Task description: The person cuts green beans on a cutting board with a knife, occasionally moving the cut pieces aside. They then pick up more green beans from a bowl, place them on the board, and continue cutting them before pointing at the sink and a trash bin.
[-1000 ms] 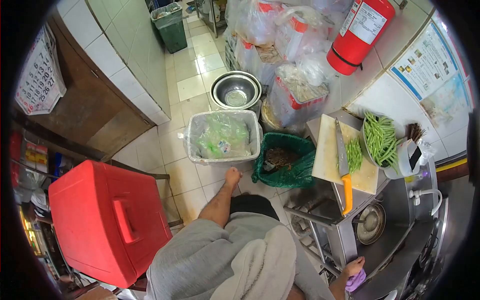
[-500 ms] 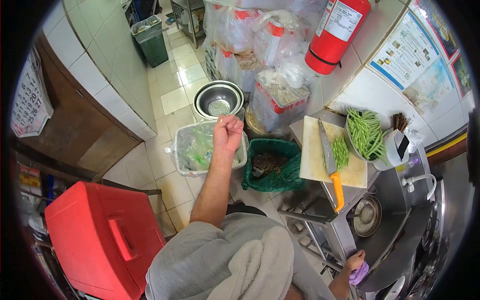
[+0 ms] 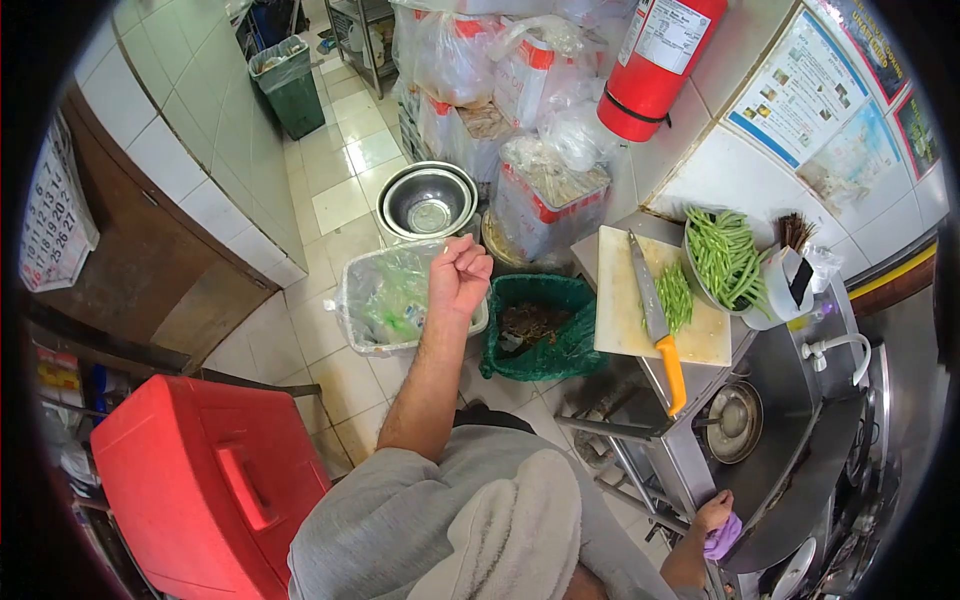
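Observation:
My left hand (image 3: 461,277) is raised over the lined white bin (image 3: 385,300), its fingers curled in; anything inside them is too small to make out. Low on the right, my right hand (image 3: 714,511) grips a purple cloth (image 3: 722,538) at the metal counter's edge. Beyond it, a knife with an orange handle (image 3: 671,378) lies on the white cutting board (image 3: 620,300), beside cut green beans (image 3: 673,297). A bowl of whole green beans (image 3: 725,258) stands to the board's right.
A green-lined bin (image 3: 540,325) stands below the board, with metal bowls (image 3: 428,203) behind the white bin. At left is a red cooler box (image 3: 200,480). A fire extinguisher (image 3: 660,65) hangs on the wall. A pan (image 3: 735,420) sits in the sink.
The view has shifted slightly. My left hand stays curled, a little lower and nearer the bin's right side. My right hand still holds the purple cloth.

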`<state>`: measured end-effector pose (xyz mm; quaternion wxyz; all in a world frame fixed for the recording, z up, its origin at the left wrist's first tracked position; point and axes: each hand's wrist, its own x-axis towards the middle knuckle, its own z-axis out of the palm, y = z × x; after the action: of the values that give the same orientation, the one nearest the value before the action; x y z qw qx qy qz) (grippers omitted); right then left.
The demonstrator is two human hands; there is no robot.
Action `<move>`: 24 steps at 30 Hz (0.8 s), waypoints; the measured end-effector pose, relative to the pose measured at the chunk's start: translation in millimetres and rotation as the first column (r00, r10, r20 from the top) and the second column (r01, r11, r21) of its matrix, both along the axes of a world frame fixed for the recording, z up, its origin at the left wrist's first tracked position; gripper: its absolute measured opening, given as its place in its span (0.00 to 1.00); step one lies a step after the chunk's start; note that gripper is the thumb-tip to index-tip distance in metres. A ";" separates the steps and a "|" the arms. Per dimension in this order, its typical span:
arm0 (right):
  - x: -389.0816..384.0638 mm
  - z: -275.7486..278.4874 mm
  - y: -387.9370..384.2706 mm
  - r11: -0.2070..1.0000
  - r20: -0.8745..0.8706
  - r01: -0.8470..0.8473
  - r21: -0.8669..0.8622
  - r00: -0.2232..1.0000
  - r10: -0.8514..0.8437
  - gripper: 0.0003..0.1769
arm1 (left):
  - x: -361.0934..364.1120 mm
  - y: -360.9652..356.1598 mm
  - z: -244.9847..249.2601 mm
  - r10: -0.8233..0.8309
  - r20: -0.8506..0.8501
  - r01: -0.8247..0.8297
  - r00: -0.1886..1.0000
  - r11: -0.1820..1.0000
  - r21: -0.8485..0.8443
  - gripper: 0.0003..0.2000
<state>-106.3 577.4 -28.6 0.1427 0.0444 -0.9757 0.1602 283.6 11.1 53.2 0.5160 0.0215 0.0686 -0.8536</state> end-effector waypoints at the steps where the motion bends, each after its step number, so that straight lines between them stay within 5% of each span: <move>1: -1.3 -1.4 1.4 1.000 0.000 0.002 0.000 1.000 -0.002 0.20 | -1.1 0.8 -2.5 0.026 0.049 -0.024 0.998 0.999 -0.039 0.16; 5: -4.4 -6.5 5.6 1.000 -0.026 -0.019 -0.015 0.999 0.018 0.19 | -9.2 11.7 8.5 0.146 0.308 -0.109 0.940 0.985 -0.134 0.13; 11: -6.8 -9.6 6.9 1.000 -0.054 -0.005 0.009 0.999 0.006 0.18 | -26.2 18.0 0.3 0.201 0.539 -0.019 0.818 0.946 -0.324 0.12; 20: 1.7 -3.6 -0.8 1.000 -0.104 0.017 0.012 0.994 -0.016 0.17 | -133.9 22.5 14.7 0.074 0.461 0.234 0.884 0.783 -0.576 0.11; 24: 6.6 3.4 -5.2 0.999 -0.117 0.033 -0.026 0.992 -0.036 0.17 | -196.4 34.3 22.7 0.198 0.566 0.336 0.801 0.632 -0.698 0.04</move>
<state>-99.8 572.2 -25.2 0.2031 0.0354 -0.9643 0.1664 87.1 45.4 75.9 0.4331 0.0681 -0.4686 -0.7670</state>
